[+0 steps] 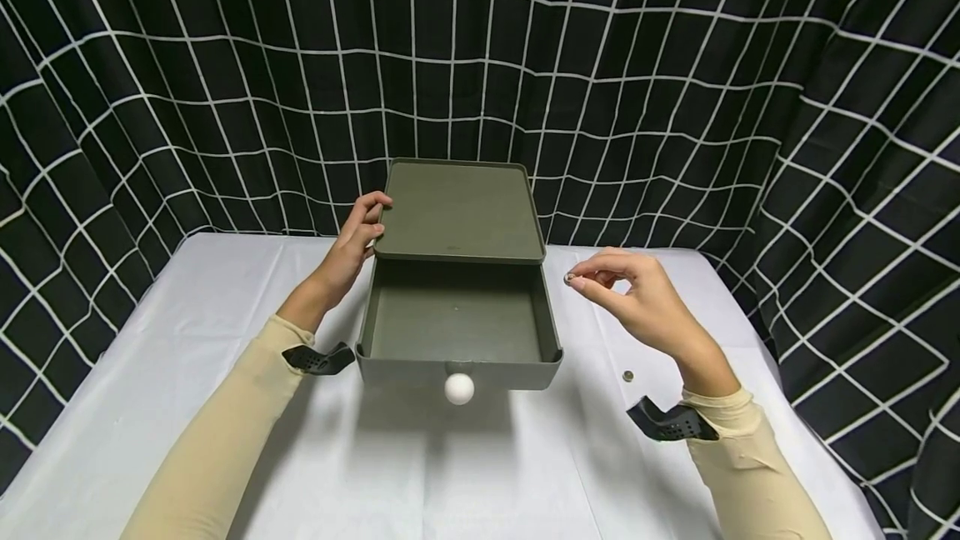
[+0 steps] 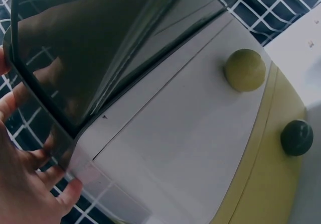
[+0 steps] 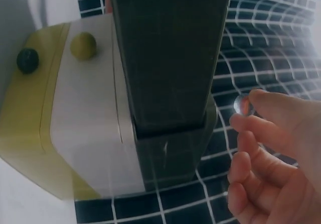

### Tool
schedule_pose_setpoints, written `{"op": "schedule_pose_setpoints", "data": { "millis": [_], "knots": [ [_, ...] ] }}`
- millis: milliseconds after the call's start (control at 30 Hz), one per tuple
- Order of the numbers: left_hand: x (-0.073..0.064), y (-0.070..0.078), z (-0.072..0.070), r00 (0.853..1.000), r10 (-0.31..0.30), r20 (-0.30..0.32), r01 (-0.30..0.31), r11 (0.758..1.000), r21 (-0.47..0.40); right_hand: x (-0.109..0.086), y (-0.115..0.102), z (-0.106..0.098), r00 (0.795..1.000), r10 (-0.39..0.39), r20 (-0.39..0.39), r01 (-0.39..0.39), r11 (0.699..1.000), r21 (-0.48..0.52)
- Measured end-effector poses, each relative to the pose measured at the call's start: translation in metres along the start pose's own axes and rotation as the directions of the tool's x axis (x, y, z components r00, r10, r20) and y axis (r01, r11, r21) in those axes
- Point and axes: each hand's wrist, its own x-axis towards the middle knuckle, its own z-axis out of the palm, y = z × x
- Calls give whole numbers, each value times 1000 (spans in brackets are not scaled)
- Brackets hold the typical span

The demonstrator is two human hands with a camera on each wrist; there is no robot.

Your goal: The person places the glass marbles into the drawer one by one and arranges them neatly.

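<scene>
Off the right edge of the open drawer (image 1: 459, 315), gap between, right hand (image 1: 641, 302) is pinching a small round piece (image 1: 569, 278) between fingers. Left hand (image 1: 347, 261), fingers spread, is touching the cabinet (image 1: 459, 208) at left. Wrist views are adding white drawer (image 2: 170, 121) and yellow drawer (image 2: 266, 169) below; only head view is catching a second piece (image 1: 627, 376) on the bench (image 1: 465, 482), gridded curtain (image 1: 600, 57) behind.

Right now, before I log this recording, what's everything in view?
Curtain: one, black with white grid, surrounding
Tablecloth: one, white, below
Drawer unit: one, grey-green, white and yellow, on tablecloth
Open drawer: one, grey-green, unit's top
Knobs: three; white on open drawer, yellow and dark green below
Pinched piece: one, shiny, in right hand
Small round piece: one, metallic, on tablecloth
Left hand: one, touching unit's left side
Right hand: one, beside unit
Sleeves: two, beige, forearms
Wrist straps: two, black, wrists
</scene>
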Motion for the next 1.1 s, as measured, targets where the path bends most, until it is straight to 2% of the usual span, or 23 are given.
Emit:
{"op": "schedule_pose_setpoints", "data": {
  "millis": [200,467,1100],
  "knots": [
    [-1,-1,1,1000,-2,-12,2,1000,-8,4,-7,10,999,-32,38,32,999,4],
    [0,-1,2,1000,0,-14,0,1000,-8,7,-13,21,997,-40,67,38,999,33],
    [0,0,3,1000,-5,-16,5,1000,-12,12,-29,30,992,-64,111,58,997,51]
  ]
}}
